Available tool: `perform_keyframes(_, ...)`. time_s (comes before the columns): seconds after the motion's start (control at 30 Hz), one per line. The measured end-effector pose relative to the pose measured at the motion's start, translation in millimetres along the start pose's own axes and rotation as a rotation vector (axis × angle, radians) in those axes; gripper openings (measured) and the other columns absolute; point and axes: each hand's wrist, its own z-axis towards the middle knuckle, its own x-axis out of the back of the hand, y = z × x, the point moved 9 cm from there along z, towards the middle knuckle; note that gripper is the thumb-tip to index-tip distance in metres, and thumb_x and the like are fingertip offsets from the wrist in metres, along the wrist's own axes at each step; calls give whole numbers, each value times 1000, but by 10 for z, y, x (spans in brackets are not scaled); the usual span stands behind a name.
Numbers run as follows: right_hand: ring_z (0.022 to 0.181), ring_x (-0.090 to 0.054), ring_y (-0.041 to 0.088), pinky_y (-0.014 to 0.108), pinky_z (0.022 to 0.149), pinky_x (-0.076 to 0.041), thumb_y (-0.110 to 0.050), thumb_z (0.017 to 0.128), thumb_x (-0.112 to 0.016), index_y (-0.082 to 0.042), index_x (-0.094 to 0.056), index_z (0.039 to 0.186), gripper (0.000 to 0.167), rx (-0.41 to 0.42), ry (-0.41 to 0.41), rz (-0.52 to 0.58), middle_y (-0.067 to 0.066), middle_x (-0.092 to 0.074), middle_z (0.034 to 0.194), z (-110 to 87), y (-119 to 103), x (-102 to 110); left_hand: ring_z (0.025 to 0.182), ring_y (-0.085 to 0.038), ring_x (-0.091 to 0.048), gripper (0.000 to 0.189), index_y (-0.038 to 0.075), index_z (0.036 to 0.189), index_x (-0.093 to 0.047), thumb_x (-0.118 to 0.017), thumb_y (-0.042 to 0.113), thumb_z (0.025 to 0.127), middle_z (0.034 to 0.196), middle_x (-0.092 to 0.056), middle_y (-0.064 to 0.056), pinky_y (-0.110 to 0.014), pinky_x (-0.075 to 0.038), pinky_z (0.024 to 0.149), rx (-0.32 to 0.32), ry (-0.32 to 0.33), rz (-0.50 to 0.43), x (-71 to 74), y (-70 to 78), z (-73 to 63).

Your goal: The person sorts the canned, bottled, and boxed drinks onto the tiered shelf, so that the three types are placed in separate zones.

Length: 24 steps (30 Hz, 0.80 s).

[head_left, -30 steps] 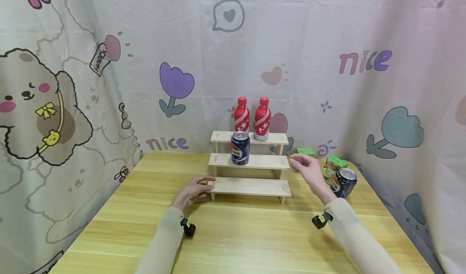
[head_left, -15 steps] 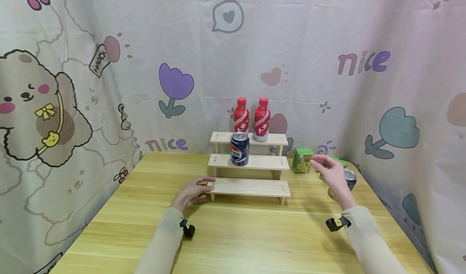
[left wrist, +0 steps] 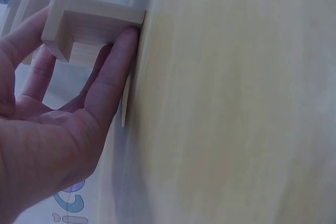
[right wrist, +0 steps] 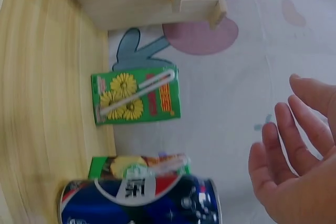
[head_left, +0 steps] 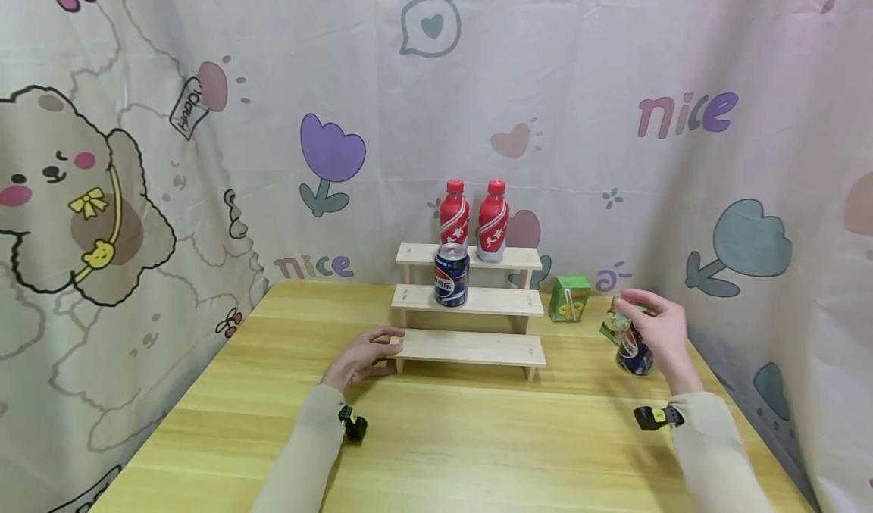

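Observation:
My left hand (head_left: 363, 359) grips the left end of the lowest step of a three-tier wooden display stand (head_left: 470, 346); in the left wrist view its fingers lie around the board's end and leg. On the middle tier stands a dark blue Pepsi can (head_left: 452, 276), with two red bottles (head_left: 492, 225) on the top tier. My right hand (head_left: 660, 330), holding nothing, hovers over a second Pepsi can (head_left: 633, 355) at the right of the table. In the right wrist view its fingers are loosely bent, apart from that can (right wrist: 142, 203).
A green drink carton (head_left: 569, 298) with a straw stands right of the stand. Another green carton (head_left: 611, 328) is partly hidden behind the right-hand can. A printed cloth (head_left: 580, 66) hangs behind the wooden table (head_left: 436, 452).
My right hand has moved rightward from beside the stand to above the second can, uncovering the nearer green carton. My left hand stays on the stand.

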Motion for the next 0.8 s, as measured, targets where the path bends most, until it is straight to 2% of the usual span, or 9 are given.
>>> perform_keyframes(0.1,89,-53,-6,11,74,-43,-35,91,-70,-6,-64,128,47,-47,28,-20,-31,-57,96,-11,62,99,102,-21,-59,39,12,130,-61,-69,15,92,124,-52,-12,-46,-56,91,-1,1,1,2,22,2)
perform_keyframes(0.33,92,-53,-6,13,75,-45,-42,91,-68,-7,-62,131,54,-91,4,-23,-25,-55,105,-15,229,167,99,-20,-59,39,11,130,-60,-69,15,92,118,-53,-10,-45,-56,91,-2,-2,3,13,5,-16)
perform_keyframes(0.43,92,-52,-5,14,75,-45,-43,91,-68,-7,-62,131,55,-108,6,-35,-18,-57,111,-17,293,186,98,-20,-60,40,11,131,-60,-69,14,92,116,-53,-9,-45,-56,91,2,-6,-1,0,-16,-23)
perform_keyframes(0.6,93,-51,-5,15,76,-43,-43,91,-67,-6,-59,134,57,-136,4,-33,-3,-57,124,-21,383,206,99,-20,-59,40,11,131,-59,-69,15,92,118,-53,-10,-45,-56,92,5,0,-4,1,-22,-24)
perform_keyframes(0.8,93,-50,-3,9,73,-45,-37,91,-69,-6,-58,136,56,-162,42,-19,-2,-55,126,-10,493,274,101,-21,-59,40,12,130,-60,-69,16,92,121,-52,-12,-46,-56,92,0,6,-4,6,10,-18)
